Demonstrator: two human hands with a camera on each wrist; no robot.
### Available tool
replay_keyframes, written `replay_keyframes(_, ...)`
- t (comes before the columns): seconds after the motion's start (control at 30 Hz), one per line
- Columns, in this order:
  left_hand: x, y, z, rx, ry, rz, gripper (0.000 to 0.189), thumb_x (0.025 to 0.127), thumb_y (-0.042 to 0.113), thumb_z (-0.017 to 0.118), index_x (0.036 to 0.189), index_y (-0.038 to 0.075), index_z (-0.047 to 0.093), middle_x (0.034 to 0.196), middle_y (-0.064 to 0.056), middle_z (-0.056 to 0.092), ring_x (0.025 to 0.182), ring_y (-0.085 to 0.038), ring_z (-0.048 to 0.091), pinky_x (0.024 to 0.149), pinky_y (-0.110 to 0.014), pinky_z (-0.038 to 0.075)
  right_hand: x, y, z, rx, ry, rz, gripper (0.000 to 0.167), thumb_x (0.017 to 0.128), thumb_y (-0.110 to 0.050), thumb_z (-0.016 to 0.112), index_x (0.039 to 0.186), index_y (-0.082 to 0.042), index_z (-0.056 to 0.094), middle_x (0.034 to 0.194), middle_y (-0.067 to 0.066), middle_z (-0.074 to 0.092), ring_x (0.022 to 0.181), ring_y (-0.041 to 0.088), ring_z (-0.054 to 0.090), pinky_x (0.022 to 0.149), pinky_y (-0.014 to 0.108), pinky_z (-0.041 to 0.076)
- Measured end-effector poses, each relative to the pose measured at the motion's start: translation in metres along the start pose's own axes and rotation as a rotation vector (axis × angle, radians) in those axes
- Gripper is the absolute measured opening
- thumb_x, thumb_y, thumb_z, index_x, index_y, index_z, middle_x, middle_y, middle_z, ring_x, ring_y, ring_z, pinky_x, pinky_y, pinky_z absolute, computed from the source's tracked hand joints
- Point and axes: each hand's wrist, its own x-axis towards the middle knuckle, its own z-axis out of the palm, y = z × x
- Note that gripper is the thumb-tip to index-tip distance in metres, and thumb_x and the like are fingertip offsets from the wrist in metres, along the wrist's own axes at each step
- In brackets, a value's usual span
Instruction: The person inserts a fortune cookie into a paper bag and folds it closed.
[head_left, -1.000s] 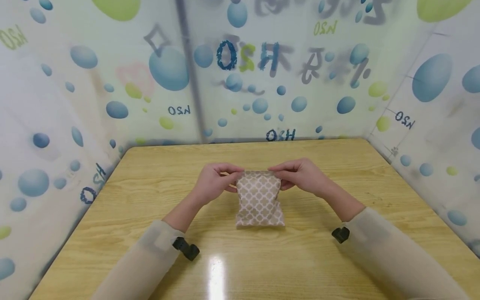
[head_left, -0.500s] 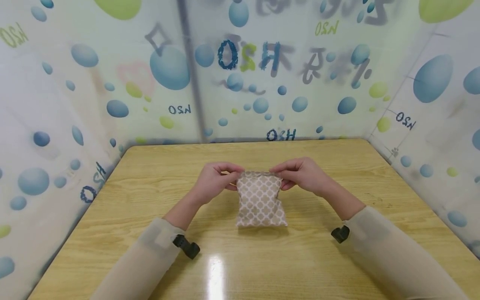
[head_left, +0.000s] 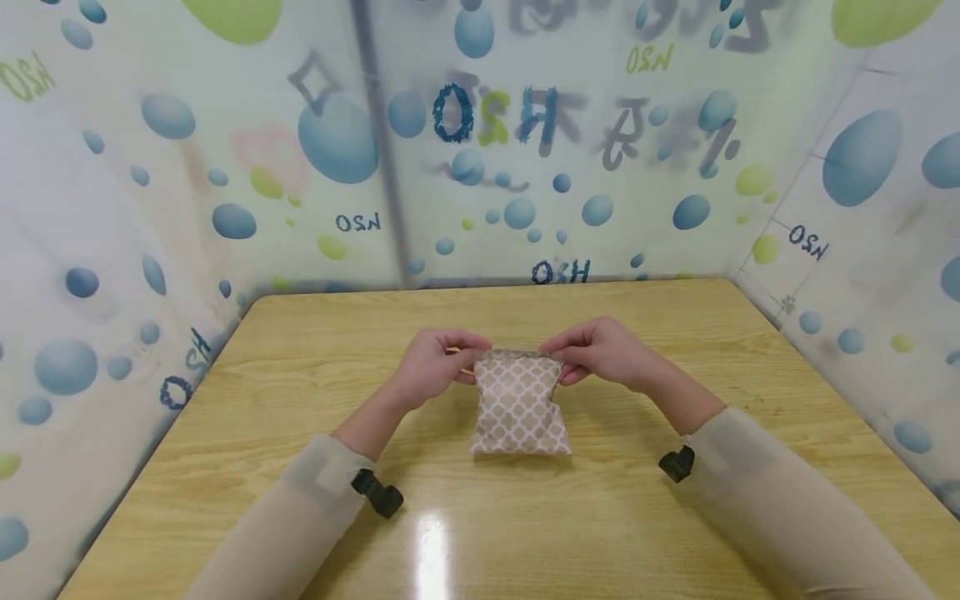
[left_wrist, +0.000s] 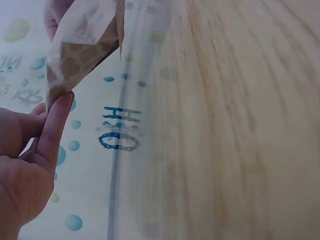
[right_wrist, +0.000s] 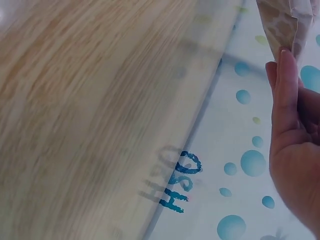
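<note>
A small beige bag (head_left: pixel 519 406) with a white lattice pattern is held up over the wooden table in the head view. My left hand (head_left: pixel 432 364) pinches its upper left corner between thumb and fingers. At the upper right corner, my right hand (head_left: pixel 602 354) grips it the same way. The top edge is folded over between the two hands. In the left wrist view the bag (left_wrist: pixel 75 55) tapers down to the left fingertips. The right wrist view shows the bag's corner (right_wrist: pixel 280 25) at the right fingertips.
The wooden table (head_left: pixel 300 358) has rounded far corners and a bright light reflection near its front. Pale walls (head_left: pixel 562 142) printed with blue and green dots and lettering enclose it at the back and both sides. Black straps (head_left: pixel 378 493) sit at the cuffs.
The hands still hold the bag at both corners. Its top edge sits slightly lower and tilts a little more, while the lower part stays nearly in place.
</note>
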Motion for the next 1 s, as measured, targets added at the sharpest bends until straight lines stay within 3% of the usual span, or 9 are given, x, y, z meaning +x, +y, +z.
replay_keyframes(0.33, 0.006, -0.001, -0.001, 0.037, -0.011, -0.069, 0.023, 0.110, 0.008, 0.064, 0.127, 0.002, 0.079, 0.130, -0.017, 0.075, 0.093, -0.017, 0.077, 0.081, -0.034, 0.068, 0.008, 0.000, 0.001, -0.031, -0.017, 0.048, 0.033, 0.112, -0.008, 0.060, 0.141, 0.000, 0.072, 0.117, 0.015, 0.079, 0.085, 0.014, 0.078, 0.093, 0.049, 0.066)
replay_keyframes(0.5, 0.018, -0.007, 0.001, 0.045, -0.011, -0.102, 0.024, 0.111, 0.008, 0.063, 0.129, 0.003, 0.077, 0.128, -0.016, 0.074, 0.099, -0.019, 0.076, 0.084, -0.034, 0.067, 0.006, 0.006, -0.003, -0.110, 0.043, 0.049, 0.039, 0.112, -0.010, 0.061, 0.149, 0.002, 0.065, 0.127, 0.024, 0.076, 0.096, 0.023, 0.079, 0.094, 0.045, 0.066)
replay_keyframes(0.73, 0.031, -0.017, 0.003, 0.070, -0.007, -0.142, 0.022, 0.109, 0.006, 0.065, 0.126, -0.002, 0.077, 0.123, -0.018, 0.076, 0.094, -0.017, 0.076, 0.081, -0.034, 0.068, 0.000, 0.011, -0.008, -0.189, 0.084, 0.062, 0.042, 0.113, -0.017, 0.061, 0.151, 0.003, 0.062, 0.130, 0.027, 0.073, 0.106, 0.033, 0.078, 0.092, 0.043, 0.067)
replay_keyframes(0.9, 0.030, -0.023, -0.001, 0.105, -0.019, -0.157, 0.028, 0.108, 0.009, 0.065, 0.132, -0.004, 0.073, 0.125, -0.019, 0.072, 0.097, -0.021, 0.075, 0.083, -0.037, 0.068, -0.007, 0.015, -0.006, -0.326, 0.112, 0.017, 0.044, 0.115, -0.023, 0.059, 0.152, -0.001, 0.062, 0.137, 0.023, 0.072, 0.112, 0.034, 0.076, 0.092, 0.045, 0.066)
replay_keyframes(1.0, 0.023, -0.025, -0.008, 0.157, -0.010, -0.118, 0.033, 0.109, 0.013, 0.064, 0.137, -0.003, 0.071, 0.129, -0.020, 0.072, 0.104, -0.026, 0.076, 0.085, -0.038, 0.067, -0.014, 0.016, -0.004, -0.463, 0.164, -0.048, 0.047, 0.116, -0.029, 0.057, 0.154, -0.002, 0.061, 0.143, 0.021, 0.071, 0.120, 0.036, 0.073, 0.098, 0.051, 0.063)
